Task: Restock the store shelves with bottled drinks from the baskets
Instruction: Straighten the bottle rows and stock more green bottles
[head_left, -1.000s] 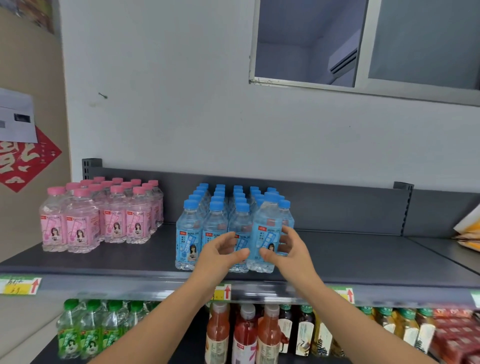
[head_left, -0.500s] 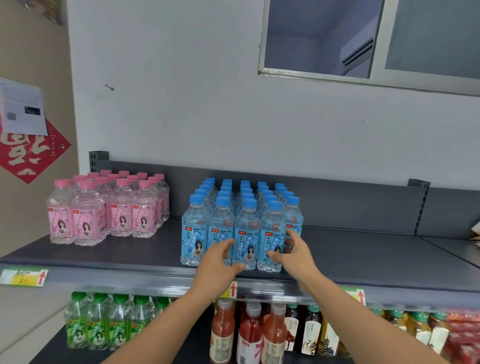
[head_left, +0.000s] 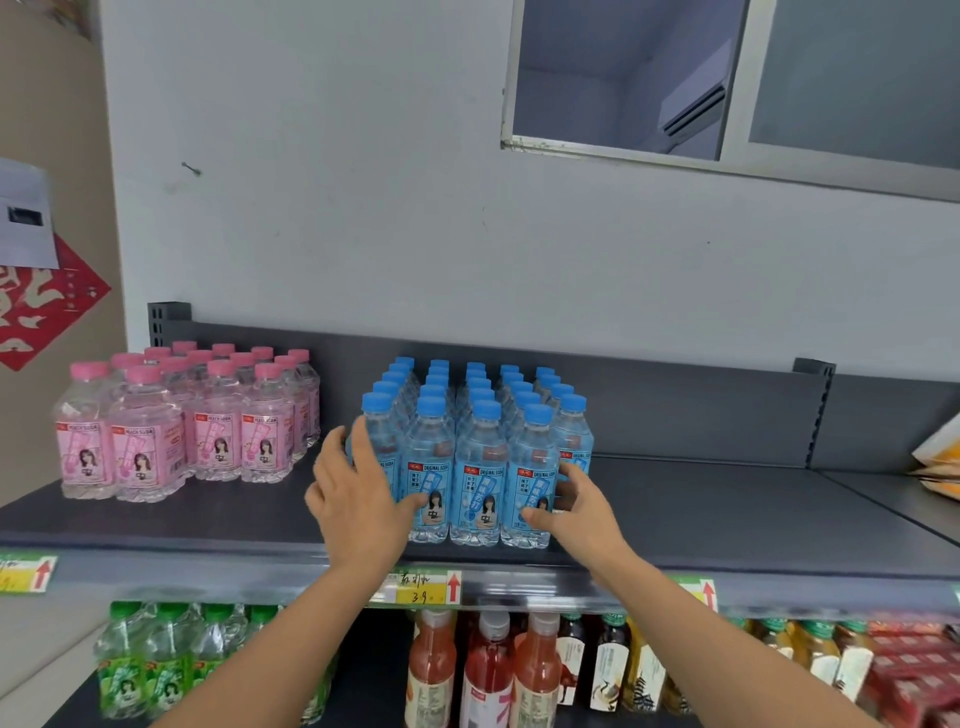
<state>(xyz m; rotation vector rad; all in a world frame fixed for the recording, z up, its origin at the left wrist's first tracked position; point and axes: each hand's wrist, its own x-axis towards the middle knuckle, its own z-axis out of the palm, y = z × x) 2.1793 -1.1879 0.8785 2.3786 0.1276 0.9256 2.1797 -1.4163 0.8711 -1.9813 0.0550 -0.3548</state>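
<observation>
A block of blue-capped soda bottles (head_left: 480, 457) stands in rows on the dark grey top shelf (head_left: 727, 514). My left hand (head_left: 358, 499) lies flat against the block's front-left bottle, fingers spread, thumb across the front labels. My right hand (head_left: 576, 506) cups the front-right bottle from the side, fingers curled round it. Both bottles stand on the shelf. No basket is in view.
Pink-capped bottles (head_left: 192, 426) stand grouped at the shelf's left. Bare shelf runs to the right, up to a packet (head_left: 940, 462) at the edge. Below are green bottles (head_left: 156, 660), red and orange drinks (head_left: 483, 670) and price tags (head_left: 423, 587). A window (head_left: 727, 78) is above.
The last blue bottle has been set into the front row. My hands have spread from the middle of the block to its left and right front corners. The view moved closer.
</observation>
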